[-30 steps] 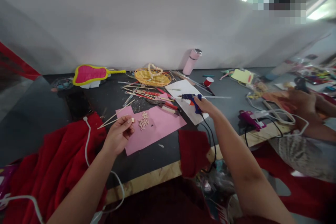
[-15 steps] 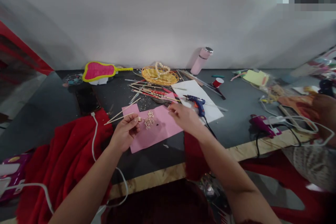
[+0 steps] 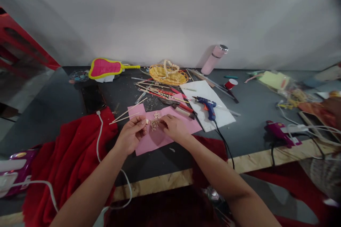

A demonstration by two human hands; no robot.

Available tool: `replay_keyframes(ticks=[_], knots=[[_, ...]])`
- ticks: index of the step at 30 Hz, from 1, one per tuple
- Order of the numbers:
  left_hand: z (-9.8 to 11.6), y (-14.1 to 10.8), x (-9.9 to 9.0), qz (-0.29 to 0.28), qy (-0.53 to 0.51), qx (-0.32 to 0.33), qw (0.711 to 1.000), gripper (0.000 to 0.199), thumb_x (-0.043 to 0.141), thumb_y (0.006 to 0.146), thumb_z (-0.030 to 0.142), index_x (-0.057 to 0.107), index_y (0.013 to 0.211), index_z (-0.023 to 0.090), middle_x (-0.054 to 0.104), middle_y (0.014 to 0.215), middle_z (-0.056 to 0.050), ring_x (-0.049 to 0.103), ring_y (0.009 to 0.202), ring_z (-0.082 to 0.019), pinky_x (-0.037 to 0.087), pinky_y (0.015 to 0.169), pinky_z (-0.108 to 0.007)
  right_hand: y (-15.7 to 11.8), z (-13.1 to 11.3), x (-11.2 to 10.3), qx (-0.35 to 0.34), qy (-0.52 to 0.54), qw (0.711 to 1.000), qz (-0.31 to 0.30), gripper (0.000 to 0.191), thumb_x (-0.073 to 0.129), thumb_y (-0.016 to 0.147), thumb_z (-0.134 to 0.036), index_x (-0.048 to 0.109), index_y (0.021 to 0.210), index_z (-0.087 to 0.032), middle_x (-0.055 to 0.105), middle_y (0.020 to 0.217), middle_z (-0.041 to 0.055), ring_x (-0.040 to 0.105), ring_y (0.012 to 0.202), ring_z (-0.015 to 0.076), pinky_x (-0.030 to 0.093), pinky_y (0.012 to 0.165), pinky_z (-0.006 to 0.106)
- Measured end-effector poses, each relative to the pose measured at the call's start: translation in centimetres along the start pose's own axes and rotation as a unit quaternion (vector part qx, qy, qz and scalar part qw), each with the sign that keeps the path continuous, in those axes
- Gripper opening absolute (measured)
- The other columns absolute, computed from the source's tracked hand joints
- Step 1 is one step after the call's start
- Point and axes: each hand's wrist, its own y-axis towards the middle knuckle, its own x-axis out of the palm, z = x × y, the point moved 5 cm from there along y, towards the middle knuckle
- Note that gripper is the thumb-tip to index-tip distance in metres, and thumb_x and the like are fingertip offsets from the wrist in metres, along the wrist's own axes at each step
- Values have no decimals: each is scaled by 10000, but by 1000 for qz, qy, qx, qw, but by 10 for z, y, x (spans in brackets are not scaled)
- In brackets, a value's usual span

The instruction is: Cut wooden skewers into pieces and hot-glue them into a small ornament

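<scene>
My left hand [image 3: 132,132] is closed, with a small cream-coloured piece [image 3: 147,121] pinched between thumb and fingertips. Beside it, a little heap of short cut stick pieces [image 3: 154,125] lies on a pink sheet of paper [image 3: 157,142]. My right hand [image 3: 174,127] has its fingers bent together at the heap's right edge; whatever they hold, if anything, is hidden. Thin wooden sticks [image 3: 125,115] cross the sheet's left part, close to my left hand. Pliers [image 3: 183,110] rest on the paper just beyond my right hand.
A blue glue gun [image 3: 209,106] lies on white paper [image 3: 198,88]. Behind are a yellow basket [image 3: 160,74], a pink bottle [image 3: 214,59] and a red thread spool [image 3: 230,84]. A phone [image 3: 93,98] and red cloth [image 3: 80,145] are left; another person's hand [image 3: 334,111] is far right.
My right hand has moved left and nearer, from the pliers' area to the heap of stick pieces, uncovering the pliers. My left hand still pinches the cream piece. The view has shifted slightly.
</scene>
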Motion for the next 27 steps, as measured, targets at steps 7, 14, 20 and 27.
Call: replay_keyframes(ticks=[7,14,20,27], knots=[[-2,0,2,8,7,-14,1000,238,712,667,144,583,867,150,584,656,11,529,529,-59,437,518,-158,-1,1,-4,-15,23,1000,13,123,494,859,-240,595,909,-191,626,911,49,577,815,157,417,728,257],[-9,-4,10,1,-7,-33,999,274,725,652,133,578,883,145,612,677,3,564,564,-65,469,551,-160,-11,-23,-26,-125,191,967,111,127,466,887,-259,569,936,-203,605,889,47,574,818,141,461,754,258],[-11,-6,14,11,-5,-40,999,301,755,615,143,588,865,146,628,673,7,570,545,-64,473,529,-156,-14,-32,-24,-151,202,959,131,99,490,877,-251,571,916,-211,611,876,54,574,842,166,473,781,307],[-13,-6,13,8,4,-42,999,298,753,622,150,586,869,150,629,664,11,561,533,-58,470,524,-152,-14,-32,-23,-151,194,960,131,103,488,880,-258,579,897,-213,613,859,51,578,833,162,476,776,297]])
